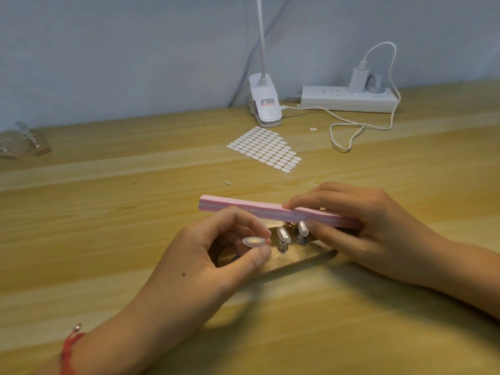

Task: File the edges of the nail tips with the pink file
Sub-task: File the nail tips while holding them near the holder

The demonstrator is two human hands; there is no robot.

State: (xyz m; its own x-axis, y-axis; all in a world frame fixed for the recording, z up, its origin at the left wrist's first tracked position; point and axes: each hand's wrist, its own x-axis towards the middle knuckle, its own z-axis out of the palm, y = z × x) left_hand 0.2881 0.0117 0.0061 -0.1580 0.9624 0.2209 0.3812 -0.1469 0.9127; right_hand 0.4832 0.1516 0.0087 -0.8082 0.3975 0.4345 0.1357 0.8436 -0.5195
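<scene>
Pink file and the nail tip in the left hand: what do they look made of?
Pink file: probably a foam-core abrasive block, matte, with a paler layer striped along its side. Nail tip pinched by the left hand: apparently clear plastic, glossy, translucent with a glint.

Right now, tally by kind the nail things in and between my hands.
Nail tips in view: 3
Pink file: 1
Tip stand: 1
Total: 5

Head camera looks down, close over desk (108, 212).
</scene>
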